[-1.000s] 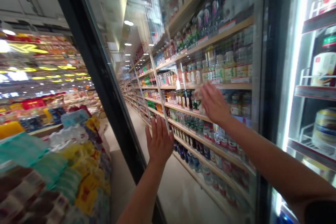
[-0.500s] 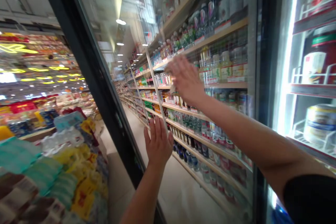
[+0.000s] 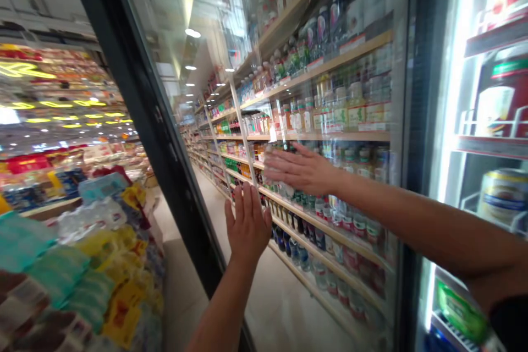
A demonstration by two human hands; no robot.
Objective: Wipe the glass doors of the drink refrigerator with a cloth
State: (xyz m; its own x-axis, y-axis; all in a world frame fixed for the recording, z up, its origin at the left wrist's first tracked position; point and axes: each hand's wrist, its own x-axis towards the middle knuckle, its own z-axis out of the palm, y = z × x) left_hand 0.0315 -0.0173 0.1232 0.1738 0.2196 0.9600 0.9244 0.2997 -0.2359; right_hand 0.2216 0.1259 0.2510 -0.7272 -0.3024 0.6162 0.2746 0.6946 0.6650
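Observation:
A glass door (image 3: 284, 297) with a black frame (image 3: 154, 115) stands before me, swung open. My left hand (image 3: 248, 223) lies flat against the lower part of the pane, palm to the glass and fingers up. Higher and to the right, my right hand (image 3: 303, 170) is stretched flat on or close to the pane, its fingers pointing left. Whether anything lies under its palm is hidden. Shelves of drink bottles (image 3: 346, 107) show in the glass behind both hands.
On the right is a lit cooler with wire-fronted shelves (image 3: 490, 146), holding a red bottle (image 3: 505, 91) and a can (image 3: 503, 192). Left of the door are stacked yellow packs (image 3: 124, 308) and teal packs (image 3: 25, 239), beside a pale floor aisle (image 3: 181, 269).
My right hand has moved down over the glass, and its fingers have turned from up-left to left. My left hand stays in the same place on the pane.

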